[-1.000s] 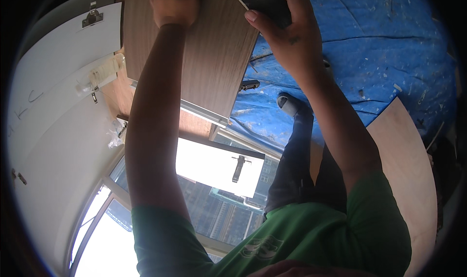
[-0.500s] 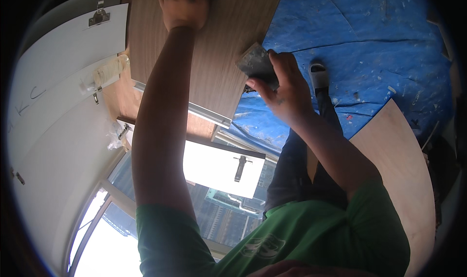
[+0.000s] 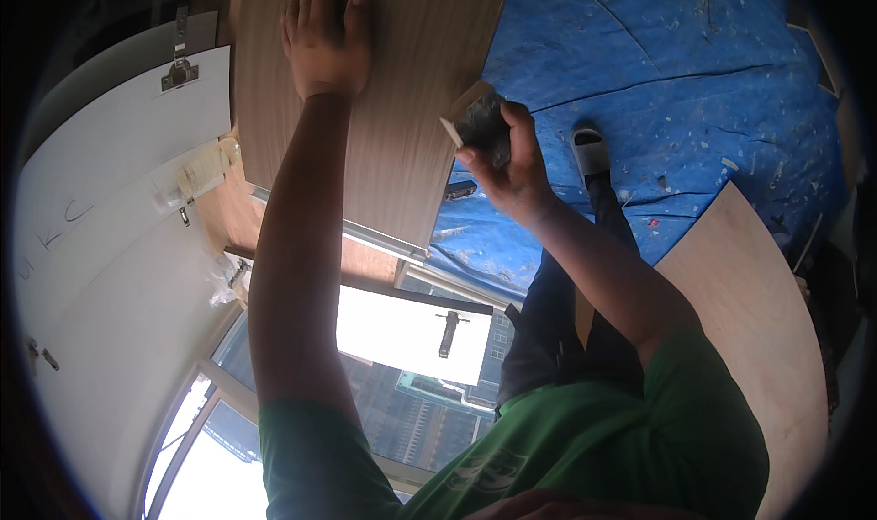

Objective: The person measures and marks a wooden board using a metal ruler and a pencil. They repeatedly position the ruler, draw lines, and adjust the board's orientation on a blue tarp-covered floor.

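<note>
A brown wood-grain panel (image 3: 416, 54) lies in front of me. My left hand (image 3: 327, 54) rests on its surface with the fingers spread, holding nothing. At the panel's right edge my right hand (image 3: 521, 177) grips what looks like a sanding block (image 3: 484, 129), a small piece with pale wooden edges and a dark grey face. The block is tilted along the panel edge; whether it touches the edge is hard to tell. My right thumb and fingers are wrapped around it, the fingers partly hidden behind.
Blue sheeting (image 3: 658, 63) covers the floor at right, with my sandalled foot (image 3: 590, 150) on it. A pale curved board (image 3: 749, 328) stands at lower right. White doors with hinges (image 3: 180, 74) fill the left. Below the panel are a white hinged piece (image 3: 402, 328) and a window (image 3: 206, 456).
My head view has shifted a little, so the panel and left hand sit lower. The block in my right hand has tilted, showing more of its pale edge. A dark metal fitting shows below it.
</note>
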`<state>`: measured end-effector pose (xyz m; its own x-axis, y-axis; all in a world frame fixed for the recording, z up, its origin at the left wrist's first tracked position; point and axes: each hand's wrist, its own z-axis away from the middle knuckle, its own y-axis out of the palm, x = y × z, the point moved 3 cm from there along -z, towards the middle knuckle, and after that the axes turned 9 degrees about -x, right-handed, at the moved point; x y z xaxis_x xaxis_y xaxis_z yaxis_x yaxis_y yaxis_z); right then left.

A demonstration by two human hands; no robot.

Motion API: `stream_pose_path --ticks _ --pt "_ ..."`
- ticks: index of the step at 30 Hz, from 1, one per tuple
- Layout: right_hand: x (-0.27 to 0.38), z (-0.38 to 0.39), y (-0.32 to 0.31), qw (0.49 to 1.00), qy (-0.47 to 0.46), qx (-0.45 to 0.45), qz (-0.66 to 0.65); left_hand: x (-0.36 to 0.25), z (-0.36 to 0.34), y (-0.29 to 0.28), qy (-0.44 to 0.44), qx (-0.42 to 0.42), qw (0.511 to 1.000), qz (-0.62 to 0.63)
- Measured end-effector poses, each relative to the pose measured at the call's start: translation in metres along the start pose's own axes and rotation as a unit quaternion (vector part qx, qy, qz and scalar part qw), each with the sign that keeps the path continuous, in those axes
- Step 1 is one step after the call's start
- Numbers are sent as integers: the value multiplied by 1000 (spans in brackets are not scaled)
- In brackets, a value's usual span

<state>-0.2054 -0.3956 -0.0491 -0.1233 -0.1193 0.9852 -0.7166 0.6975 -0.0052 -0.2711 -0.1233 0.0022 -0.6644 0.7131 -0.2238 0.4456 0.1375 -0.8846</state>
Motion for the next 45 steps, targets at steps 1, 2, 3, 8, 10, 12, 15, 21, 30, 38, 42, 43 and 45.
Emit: stream_pose_path --ticks 1,2,3,8,10,12,15,21,30,38,42,43,45 --pt "2 20 0 1000 8 25 -11 -3 1 -2 -3 0 1000 8" --pt "-2 23 0 1000 16 17 -18 -4 1 -3 -6 1 1000 14" --pt "-4 11 0 1000 4 -2 1 -1 2 -1 -11 7 1000 9" --pt "-19 -179 -33 997 65 -44 -19 3 0 4 -15 10 1000 10" --pt "-23 -190 -36 996 79 -36 20 -1 -2 4 -15 9 1000 4" --pt "-12 -169 -27 992 -29 -121 -31 -3 -2 3 -18 12 1000 -4" --pt "18 -43 -15 992 -35 2 123 -1 1 -1 -30 18 999 -12" --pt "20 -161 -35 965 -50 -18 256 1 1 -1 -25 13 1000 -1" --pt "64 -51 -18 940 -29 206 269 1 3 0 -35 14 999 -10" --pt "-1 -272 -69 978 94 -68 171 -2 2 -1 -27 9 1000 1" --pt "-8 -143 -39 988 -68 -40 137 1 1 0 -32 27 999 -13" --pt "12 -89 -33 987 -66 34 143 1 3 -1 -31 31 999 -14" --pt "32 -8 -36 965 -85 192 160 -1 -1 0 -14 23 1000 -14"
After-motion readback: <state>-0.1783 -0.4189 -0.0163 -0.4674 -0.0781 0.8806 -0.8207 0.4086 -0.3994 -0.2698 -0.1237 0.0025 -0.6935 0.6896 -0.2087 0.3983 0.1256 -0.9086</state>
